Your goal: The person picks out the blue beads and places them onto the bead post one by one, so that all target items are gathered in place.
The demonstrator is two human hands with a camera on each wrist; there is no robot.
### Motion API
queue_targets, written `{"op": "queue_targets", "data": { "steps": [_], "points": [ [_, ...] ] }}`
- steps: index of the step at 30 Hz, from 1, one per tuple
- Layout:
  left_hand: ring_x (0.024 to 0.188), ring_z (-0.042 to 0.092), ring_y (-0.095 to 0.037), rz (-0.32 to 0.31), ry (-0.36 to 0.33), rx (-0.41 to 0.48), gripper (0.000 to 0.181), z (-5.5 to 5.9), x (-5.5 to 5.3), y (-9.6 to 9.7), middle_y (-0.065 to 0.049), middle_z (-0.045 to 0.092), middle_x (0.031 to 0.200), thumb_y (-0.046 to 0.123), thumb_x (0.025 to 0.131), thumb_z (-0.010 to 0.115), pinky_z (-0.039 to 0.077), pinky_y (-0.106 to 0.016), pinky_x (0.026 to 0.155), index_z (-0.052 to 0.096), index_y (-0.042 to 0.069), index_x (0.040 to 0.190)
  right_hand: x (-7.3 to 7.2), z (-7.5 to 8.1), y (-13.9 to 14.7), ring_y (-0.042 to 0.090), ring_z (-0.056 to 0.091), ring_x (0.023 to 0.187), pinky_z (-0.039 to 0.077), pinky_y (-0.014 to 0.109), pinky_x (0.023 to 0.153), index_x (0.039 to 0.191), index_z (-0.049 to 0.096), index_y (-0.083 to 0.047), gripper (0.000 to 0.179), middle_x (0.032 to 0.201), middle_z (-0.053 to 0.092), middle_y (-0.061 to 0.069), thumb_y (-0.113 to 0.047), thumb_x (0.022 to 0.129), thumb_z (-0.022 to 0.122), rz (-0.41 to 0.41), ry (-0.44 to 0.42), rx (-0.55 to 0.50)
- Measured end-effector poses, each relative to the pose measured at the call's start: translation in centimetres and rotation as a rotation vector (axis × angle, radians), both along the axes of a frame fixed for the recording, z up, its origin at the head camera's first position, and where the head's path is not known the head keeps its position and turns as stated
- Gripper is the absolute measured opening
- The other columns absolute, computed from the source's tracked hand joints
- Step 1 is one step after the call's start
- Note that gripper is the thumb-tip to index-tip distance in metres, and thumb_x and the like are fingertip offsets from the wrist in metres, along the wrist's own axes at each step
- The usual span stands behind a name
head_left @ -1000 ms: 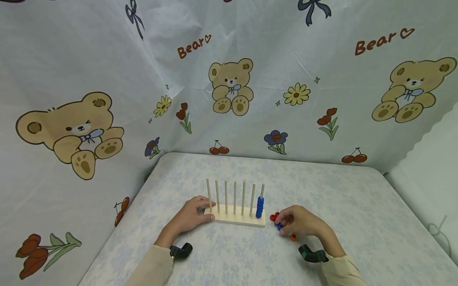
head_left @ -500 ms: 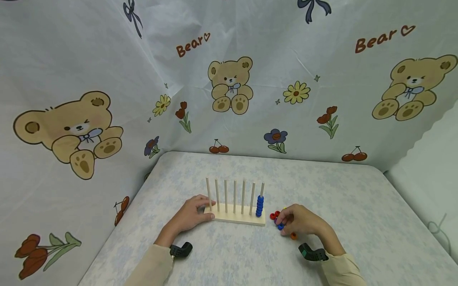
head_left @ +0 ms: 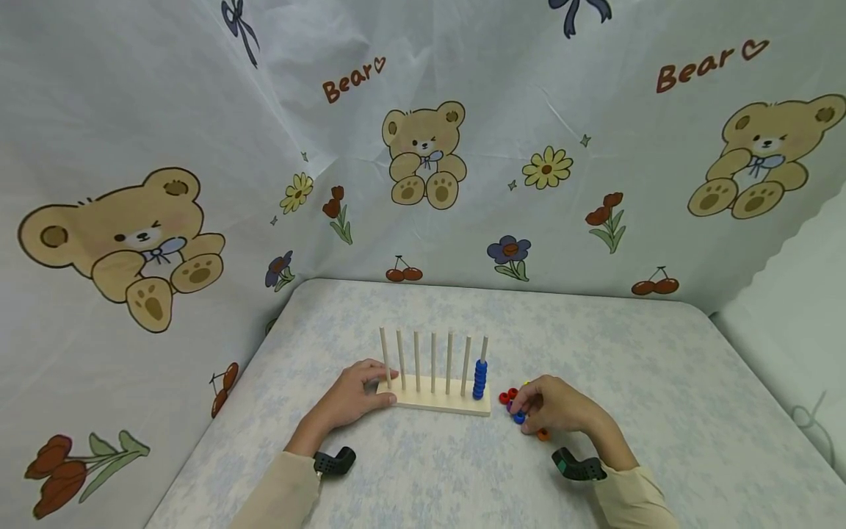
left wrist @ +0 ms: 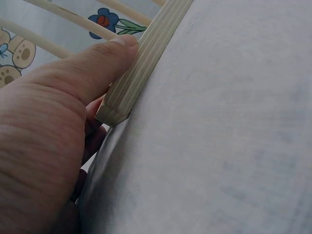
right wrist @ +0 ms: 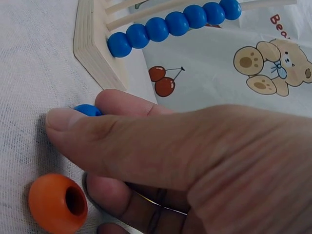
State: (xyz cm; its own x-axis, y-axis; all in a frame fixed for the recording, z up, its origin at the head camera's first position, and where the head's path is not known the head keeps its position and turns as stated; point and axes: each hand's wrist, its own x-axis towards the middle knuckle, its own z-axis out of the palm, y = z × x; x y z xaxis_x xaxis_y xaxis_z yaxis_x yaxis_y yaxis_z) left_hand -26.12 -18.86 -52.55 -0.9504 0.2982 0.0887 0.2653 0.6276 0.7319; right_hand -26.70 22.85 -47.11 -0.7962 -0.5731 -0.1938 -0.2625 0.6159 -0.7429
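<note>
A wooden peg rack (head_left: 432,402) with several upright pegs stands on the table, a stack of blue beads (head_left: 479,380) on its rightmost peg. My left hand (head_left: 353,393) grips the left end of the rack's base. In the left wrist view the thumb (left wrist: 105,61) lies along the base, fingers behind its end. To the right of the rack, my right hand (head_left: 555,405) is low at the table, with a loose blue bead (right wrist: 88,109) between thumb and index finger. The thumb hides much of this bead. An orange bead (right wrist: 53,202) lies just beside that hand.
Red beads (head_left: 508,396) lie between the rack and the right hand. A bit of a yellow bead (head_left: 526,383) shows behind the hand. The pale patterned tabletop (head_left: 423,477) runs back to a hanging cloth (head_left: 297,242) printed with bears.
The head view has tilted down slightly, then shows more of the blue bead at the right fingertips. Both hands and the rack stay nearly in place.
</note>
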Motion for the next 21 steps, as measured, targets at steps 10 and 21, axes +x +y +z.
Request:
{"op": "queue_targets", "data": {
  "steps": [10,21],
  "points": [
    [0.13,0.051,-0.019,0.007,-0.01,-0.001,0.042,0.08,-0.09,0.09,0.018,0.059,0.127,0.058,0.081,0.077,0.042,-0.055,0.108,0.067,0.046,0.121,-0.07,-0.25,0.19,0.015,0.059,0.073,0.051,0.025,0.061,0.091,0.076,-0.01,0.02,0.085,0.068,0.006,-0.001,0.075,0.084,-0.01,-0.006,-0.014],
    [0.131,0.051,-0.017,0.021,-0.017,-0.01,0.042,-0.01,-0.16,0.12,0.021,0.058,0.126,0.061,0.08,0.077,0.041,-0.054,0.109,0.066,0.05,0.118,-0.06,-0.31,0.1,0.015,0.058,0.074,0.05,0.025,0.061,0.091,0.076,-0.011,0.021,0.086,0.067,0.005,-0.001,0.075,0.085,-0.015,0.001,-0.004]
  ]
}}
